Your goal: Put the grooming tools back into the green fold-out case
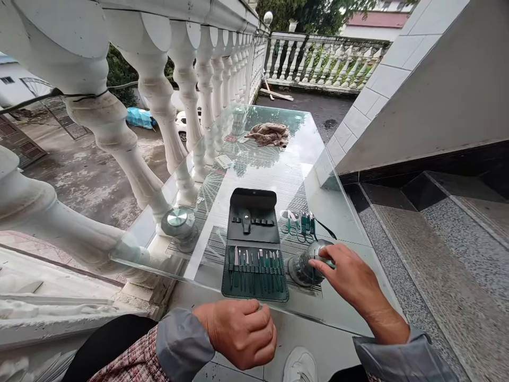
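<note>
A dark green manicure case [254,273] lies unfolded on the glass table [278,175], with several slim metal tools held in loops in its lower half. My left hand [248,331] is curled closed just in front of the case; whatever its fingers may hold is hidden. To the right, my right hand [345,268] is over a round metal table support [318,249], thumb and fingers bent toward each other. Something greenish shows between them, but I cannot tell whether it is held or part of the support. Nail clippers [306,223] and green-handled scissors [290,225] lie beyond this hand.
A second round metal support [178,220] is at the table's left. A crumpled brown cloth [268,134] and a small card [223,161] lie farther back. White balusters [155,90] run along the left; stone steps [429,254] rise at the right.
</note>
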`<state>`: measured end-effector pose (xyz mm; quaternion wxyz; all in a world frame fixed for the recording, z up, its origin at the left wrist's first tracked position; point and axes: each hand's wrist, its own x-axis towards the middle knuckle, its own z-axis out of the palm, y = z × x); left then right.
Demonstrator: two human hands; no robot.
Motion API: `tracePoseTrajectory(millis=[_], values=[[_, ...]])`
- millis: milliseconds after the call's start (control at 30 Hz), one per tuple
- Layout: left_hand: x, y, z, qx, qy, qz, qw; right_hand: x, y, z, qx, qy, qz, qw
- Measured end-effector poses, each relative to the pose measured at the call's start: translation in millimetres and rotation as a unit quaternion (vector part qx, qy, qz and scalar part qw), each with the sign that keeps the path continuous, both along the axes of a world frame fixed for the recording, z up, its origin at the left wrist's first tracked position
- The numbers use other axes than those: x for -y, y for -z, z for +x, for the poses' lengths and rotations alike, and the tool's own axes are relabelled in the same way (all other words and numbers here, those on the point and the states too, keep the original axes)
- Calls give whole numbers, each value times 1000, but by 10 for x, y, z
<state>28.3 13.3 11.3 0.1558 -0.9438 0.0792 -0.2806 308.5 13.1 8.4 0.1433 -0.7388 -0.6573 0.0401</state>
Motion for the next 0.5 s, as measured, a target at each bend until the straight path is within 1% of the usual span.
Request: tracePoseTrajectory(millis=[133,200,267,333,433,500], values=[[6,16,3,5,-1,5,1000,5,27,124,-30,-23,-14,999],[7,20,2,1,-2,6,1000,0,56,252,-36,-8,-12,999],[9,19,1,-1,-1,5,1000,3,98,406,-29,31,2,999],[13,11,2,3,-1,5,1000,18,146,567,-19,86,19,996],[20,-4,2,16,-3,5,1000,61,218,796,-28,152,11,988],[23,-11,3,24,-2,5,1000,94,267,937,-57,195,-3,979]])
